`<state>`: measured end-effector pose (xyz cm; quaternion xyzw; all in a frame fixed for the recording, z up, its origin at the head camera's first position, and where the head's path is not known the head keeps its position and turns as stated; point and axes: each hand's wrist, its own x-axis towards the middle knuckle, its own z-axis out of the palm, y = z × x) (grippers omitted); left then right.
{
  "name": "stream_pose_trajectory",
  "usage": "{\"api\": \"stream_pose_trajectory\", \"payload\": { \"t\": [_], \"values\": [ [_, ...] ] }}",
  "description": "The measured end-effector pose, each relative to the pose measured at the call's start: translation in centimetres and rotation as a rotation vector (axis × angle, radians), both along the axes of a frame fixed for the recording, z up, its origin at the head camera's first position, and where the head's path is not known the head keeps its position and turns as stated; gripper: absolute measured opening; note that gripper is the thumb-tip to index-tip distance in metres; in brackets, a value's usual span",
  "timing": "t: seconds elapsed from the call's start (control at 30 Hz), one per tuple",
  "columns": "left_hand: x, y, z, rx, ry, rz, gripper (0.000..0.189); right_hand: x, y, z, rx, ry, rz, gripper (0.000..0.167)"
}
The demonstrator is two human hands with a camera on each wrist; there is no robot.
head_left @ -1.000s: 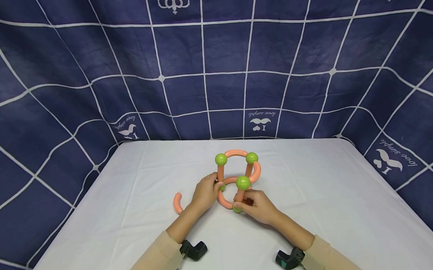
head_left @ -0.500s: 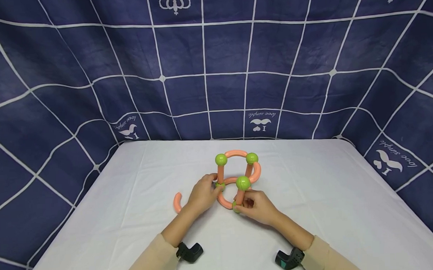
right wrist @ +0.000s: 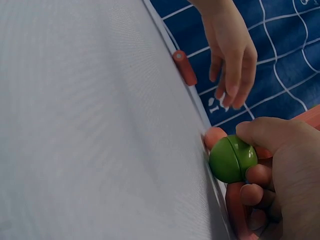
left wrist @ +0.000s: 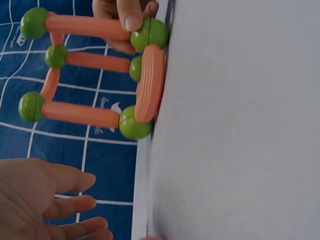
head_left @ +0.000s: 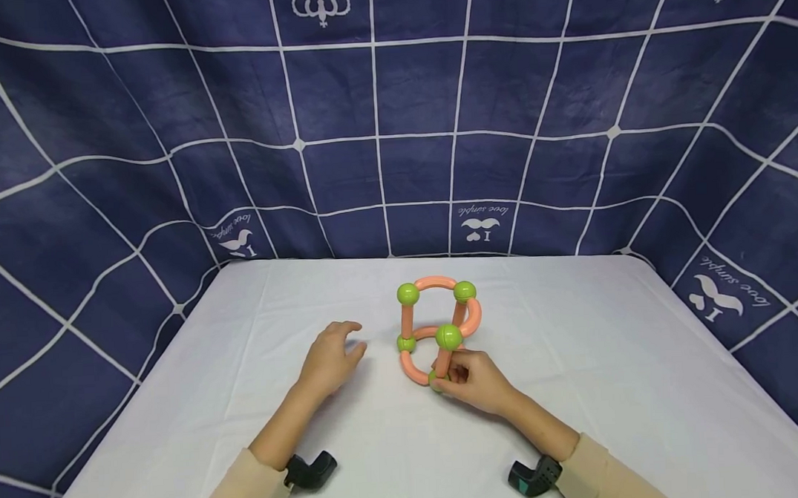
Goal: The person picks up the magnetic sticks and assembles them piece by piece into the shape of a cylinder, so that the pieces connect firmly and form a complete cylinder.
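Note:
A ball-and-stick toy frame (head_left: 407, 319), built of green balls and orange sticks, stands on the white cloth. My right hand (head_left: 477, 383) grips its near lower corner, thumb against the green ball (right wrist: 233, 159) and fingers curled behind it. An upright stick (head_left: 444, 362) rises from that ball to another ball (head_left: 448, 337). Left of the frame and apart from it, my left hand (head_left: 327, 362) is held with fingers extended and nothing in them. A loose orange curved stick (right wrist: 185, 67) lies beyond the left hand in the right wrist view; the left hand and arm hide it in the head view.
White cloth (head_left: 579, 390) covers the table. A dark blue curtain (head_left: 409, 167) with white grid lines hangs along the back and both sides. Black wrist devices sit on the left wrist (head_left: 311, 470) and right wrist (head_left: 536, 477).
My left hand has let go of the frame's left lower ball and moved left, over where the loose curved stick lay. The right hand and the frame have stayed in place.

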<state>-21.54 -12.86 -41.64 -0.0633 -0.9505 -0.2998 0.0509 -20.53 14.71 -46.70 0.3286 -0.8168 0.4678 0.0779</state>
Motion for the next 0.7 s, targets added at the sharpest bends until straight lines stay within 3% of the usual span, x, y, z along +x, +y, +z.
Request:
{"api": "stream_pose_trajectory", "payload": {
  "t": [0.47,0.7],
  "values": [
    [0.8,-3.8,-0.7,-0.096,-0.095,0.062,0.053,0.1,-0.1,0.2,0.017,0.002,-0.007,0.021],
    [1.3,-4.4,-0.9,-0.07,-0.162,0.081,0.052,0.1,-0.1,0.2,0.012,0.012,-0.011,0.024]
  ]
}}
